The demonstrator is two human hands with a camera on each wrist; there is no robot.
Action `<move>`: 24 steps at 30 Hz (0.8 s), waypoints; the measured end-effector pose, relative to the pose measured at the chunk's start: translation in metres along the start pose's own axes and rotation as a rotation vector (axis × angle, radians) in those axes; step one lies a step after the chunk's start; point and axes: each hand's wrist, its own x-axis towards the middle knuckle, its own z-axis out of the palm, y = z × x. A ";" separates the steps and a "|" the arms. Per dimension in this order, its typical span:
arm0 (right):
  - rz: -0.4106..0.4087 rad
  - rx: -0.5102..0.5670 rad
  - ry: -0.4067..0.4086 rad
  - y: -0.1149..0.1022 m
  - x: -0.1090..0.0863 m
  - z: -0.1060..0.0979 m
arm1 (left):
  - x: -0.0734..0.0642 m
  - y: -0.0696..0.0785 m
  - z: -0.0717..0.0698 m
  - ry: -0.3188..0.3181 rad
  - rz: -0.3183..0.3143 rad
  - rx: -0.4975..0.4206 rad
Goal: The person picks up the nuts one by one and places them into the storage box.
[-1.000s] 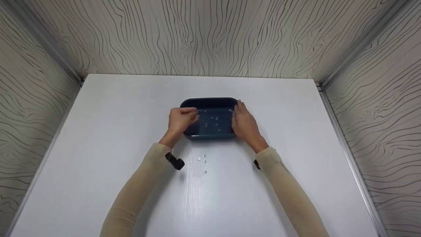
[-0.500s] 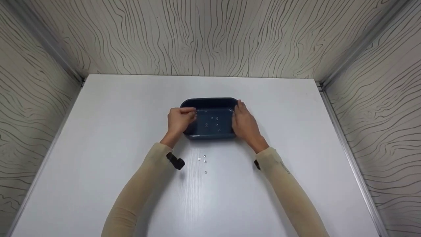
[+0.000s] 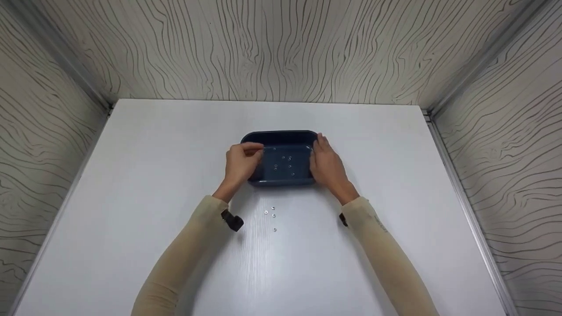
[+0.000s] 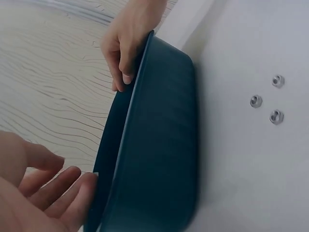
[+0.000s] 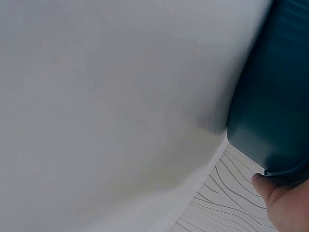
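A dark blue plastic tub point(image 3: 285, 182) stands on the white table, with several small metal nuts point(image 3: 290, 166) scattered over its floor. My left hand point(image 3: 241, 162) is over the tub's left side, fingertips just inside the rim. In the left wrist view its fingers are loosely bent, a gap shows beside the thumb, and no nut is visible between them. At the opposite end, my right hand point(image 3: 328, 166) grips the tub's right rim. Several more nuts point(image 4: 276, 117) lie on the table in front of the tub.
The white table point(image 3: 373, 245) extends around the tub on all sides. Behind it rises a wood-patterned wall panel point(image 3: 272, 52), with similar panels at left and right. Each forearm wears a light sleeve, and a black wrist camera point(image 3: 233, 221) sits under the left one.
My left hand has rotated slightly at the wrist, and its thumb and fingers look more parted. The right hand, tub and visible nuts have stayed in place.
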 end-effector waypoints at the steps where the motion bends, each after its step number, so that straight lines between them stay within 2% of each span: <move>1: 0.000 0.001 0.001 0.000 0.000 0.000 | -0.002 0.001 0.000 0.000 0.028 0.021; 14: -0.002 0.009 -0.002 -0.001 0.000 0.000 | -0.023 0.008 -0.001 -0.030 0.288 0.213; 24: -0.011 0.015 0.007 0.000 0.000 0.000 | -0.049 0.009 0.000 -0.123 0.536 0.443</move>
